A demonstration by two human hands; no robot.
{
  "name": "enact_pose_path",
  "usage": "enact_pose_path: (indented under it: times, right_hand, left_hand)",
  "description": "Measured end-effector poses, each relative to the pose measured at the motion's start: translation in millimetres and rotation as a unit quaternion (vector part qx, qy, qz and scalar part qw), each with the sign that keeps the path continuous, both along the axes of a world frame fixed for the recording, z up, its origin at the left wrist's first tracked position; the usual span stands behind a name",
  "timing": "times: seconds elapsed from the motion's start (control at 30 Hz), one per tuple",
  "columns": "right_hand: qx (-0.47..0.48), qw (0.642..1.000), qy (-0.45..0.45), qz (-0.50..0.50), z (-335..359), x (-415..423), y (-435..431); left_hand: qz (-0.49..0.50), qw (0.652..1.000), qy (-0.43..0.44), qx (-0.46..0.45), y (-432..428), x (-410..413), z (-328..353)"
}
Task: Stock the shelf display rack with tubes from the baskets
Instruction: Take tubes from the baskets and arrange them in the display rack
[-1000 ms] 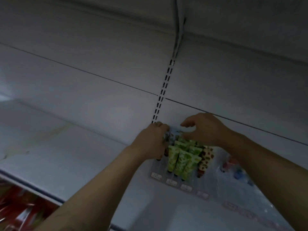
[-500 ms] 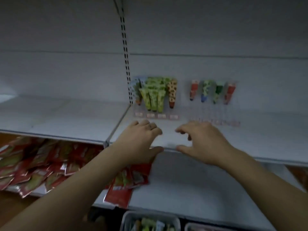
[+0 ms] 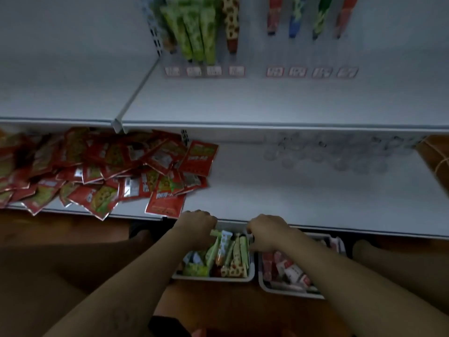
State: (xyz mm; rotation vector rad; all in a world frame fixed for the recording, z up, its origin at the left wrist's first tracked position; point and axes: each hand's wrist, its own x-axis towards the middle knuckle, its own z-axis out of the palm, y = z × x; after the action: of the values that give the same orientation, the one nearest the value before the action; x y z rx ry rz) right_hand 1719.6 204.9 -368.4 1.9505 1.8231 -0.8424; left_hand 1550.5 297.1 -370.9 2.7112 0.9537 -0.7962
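my left hand [image 3: 198, 227] and right hand [image 3: 267, 233] are both knuckles-up with fingers curled down into the far end of a white basket [image 3: 213, 278]; a pale green tube tip pokes out beside my left fingers, but i cannot tell whether either hand actually grips anything, since the fingertips are hidden under the knuckles. below my hands, toward me, the loose tubes [image 3: 233, 254] lie packed in that basket, green, white and giraffe-spotted, their printing too blurred to read. under my right wrist sits a second basket [image 3: 286, 291], partly covered by my forearm, with red-and-white tubes whose lettering i cannot make out. well beyond my hands, on the upper shelf, the display rack [image 3: 286, 52] holds standing green tubes [image 3: 194, 32], a spotted tube [image 3: 232, 23] and four single ones further right, all cut off at the top edge. the price tags [image 3: 215, 71] along its front are red-bordered but illegible. beyond my left hand, red sachets [image 3: 109, 171] sprawl on the lower shelf [image 3: 291, 190], their white characters unreadable; beyond my right, something clear and faint sits at the back.
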Motion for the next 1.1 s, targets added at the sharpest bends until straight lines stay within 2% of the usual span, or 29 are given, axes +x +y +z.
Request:
enact_pose_path:
  times: [0.13,0.23,0.37,0.53,0.63,0.77,0.87,0.97,1.1]
  right_hand:
    - [-0.05,0.999,0.013,0.01,-42,-12,13]
    - [-0.085,0.996,0.036,-0.006,-81,-25,25]
    - [-0.098,0.99,0.077,-0.071,-113,-39,38]
    - [-0.1,0.974,0.126,-0.162,-154,-59,46]
    - [-0.077,0.967,0.107,-0.217,-178,-68,52]
    - [-0.026,0.965,0.06,-0.255,-189,-78,57]
    - [0.002,0.956,0.061,-0.287,-191,-82,50]
    - [0.019,0.947,0.104,-0.304,-182,-74,41]
    - [0.008,0.939,0.203,-0.277,-164,-62,33]
  left_hand:
    - [0.071,0.995,0.047,-0.051,7,-20,-43]
    - [0.125,0.988,0.077,-0.048,15,-34,-67]
    - [0.164,0.981,0.093,-0.032,22,-33,-89]
    - [0.23,0.961,0.116,-0.101,19,-27,-130]
    - [0.261,0.953,0.126,-0.094,15,-26,-145]
    - [0.311,0.937,0.114,-0.112,12,-22,-160]
    - [0.325,0.933,0.09,-0.125,12,-21,-165]
    - [0.346,0.921,0.086,-0.159,11,-21,-165]
    - [0.291,0.941,0.077,-0.156,14,-20,-147]
